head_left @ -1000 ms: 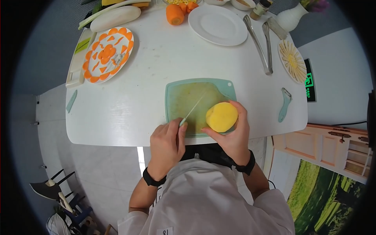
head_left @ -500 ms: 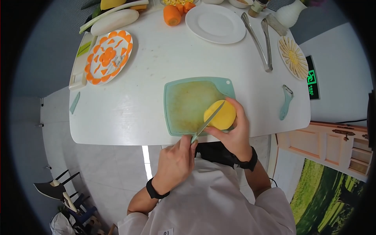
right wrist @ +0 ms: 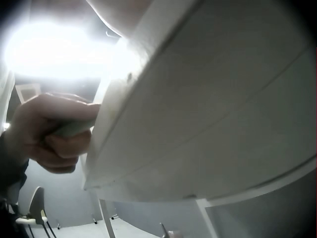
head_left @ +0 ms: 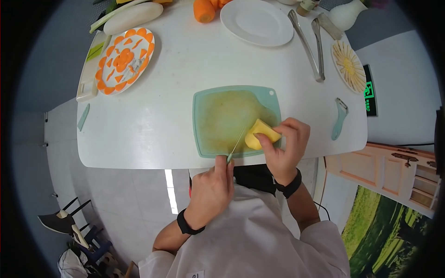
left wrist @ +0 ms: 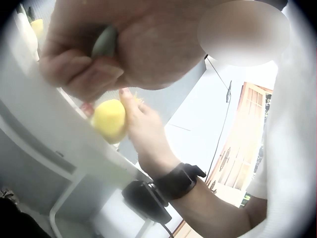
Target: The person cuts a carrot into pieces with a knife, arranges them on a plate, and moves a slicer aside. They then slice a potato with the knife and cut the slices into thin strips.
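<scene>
My left hand (head_left: 212, 189) grips the pale green handle of a small knife (head_left: 238, 141), its blade angled up over the front of the green cutting board (head_left: 222, 111). That handle (left wrist: 105, 42) also shows inside the curled fingers in the left wrist view. With thumb and fingers my right hand (head_left: 288, 146) holds a peeled yellow potato (head_left: 260, 130) at the board's front right. The potato is tipped, a flat cut face turned up and to the right, and the blade lies just left of it. In the right wrist view the left hand (right wrist: 54, 131) appears beside the table edge.
A plate of carrot slices (head_left: 137, 39) lies far left, near a white radish (head_left: 134, 19). Behind the board are a white plate (head_left: 257, 23) and a carrot (head_left: 204, 11). Tongs (head_left: 306, 46), a plate of pale strips (head_left: 348, 67) and a green peeler (head_left: 340, 119) are on the right.
The knife first moved right until its blade overlapped the potato, then came back to the left of it. The right hand has turned the potato, so its flat face now tilts rightward.
</scene>
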A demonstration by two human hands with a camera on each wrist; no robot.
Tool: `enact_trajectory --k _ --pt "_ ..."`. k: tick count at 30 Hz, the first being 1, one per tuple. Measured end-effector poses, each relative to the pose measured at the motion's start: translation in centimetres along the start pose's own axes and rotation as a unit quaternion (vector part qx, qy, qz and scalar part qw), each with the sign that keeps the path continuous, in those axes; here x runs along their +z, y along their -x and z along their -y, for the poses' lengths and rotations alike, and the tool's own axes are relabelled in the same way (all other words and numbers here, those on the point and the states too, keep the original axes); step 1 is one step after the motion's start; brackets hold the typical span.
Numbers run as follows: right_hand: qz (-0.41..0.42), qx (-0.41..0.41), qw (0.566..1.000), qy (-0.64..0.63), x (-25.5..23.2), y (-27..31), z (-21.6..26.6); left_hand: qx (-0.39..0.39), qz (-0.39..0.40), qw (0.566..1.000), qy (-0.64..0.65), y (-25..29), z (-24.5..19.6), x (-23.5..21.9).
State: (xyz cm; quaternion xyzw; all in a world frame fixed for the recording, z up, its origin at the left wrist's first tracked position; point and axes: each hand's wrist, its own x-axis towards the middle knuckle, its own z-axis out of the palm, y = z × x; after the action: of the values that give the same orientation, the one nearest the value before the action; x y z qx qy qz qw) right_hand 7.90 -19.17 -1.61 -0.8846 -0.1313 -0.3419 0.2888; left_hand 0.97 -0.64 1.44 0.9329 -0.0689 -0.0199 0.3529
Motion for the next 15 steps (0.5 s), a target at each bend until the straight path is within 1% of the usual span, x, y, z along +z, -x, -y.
enact_trajectory --k 2,5,8,11,15 --pt "-0.001 -0.035 0.999 0.002 -0.2 0.6 0.0 0.011 0.000 1.000 -0.001 -0.1 -0.2 -0.1" --pt "-0.001 -0.032 0.999 -0.035 -0.1 0.8 0.3 0.039 -0.012 0.999 0.000 -0.1 -0.3 -0.1" --pt "-0.006 -0.036 0.999 -0.036 0.4 0.9 -0.1 0.047 -0.004 0.999 0.003 -0.2 -1.0 -0.3" --pt "0.011 -0.004 0.999 -0.039 0.8 0.0 0.7 0.062 -0.007 0.998 -0.007 -0.4 -1.4 0.0" --pt "-0.009 0.013 0.997 -0.081 1.4 0.7 1.0 0.053 0.009 0.998 -0.034 -0.8 -2.0 -0.6"
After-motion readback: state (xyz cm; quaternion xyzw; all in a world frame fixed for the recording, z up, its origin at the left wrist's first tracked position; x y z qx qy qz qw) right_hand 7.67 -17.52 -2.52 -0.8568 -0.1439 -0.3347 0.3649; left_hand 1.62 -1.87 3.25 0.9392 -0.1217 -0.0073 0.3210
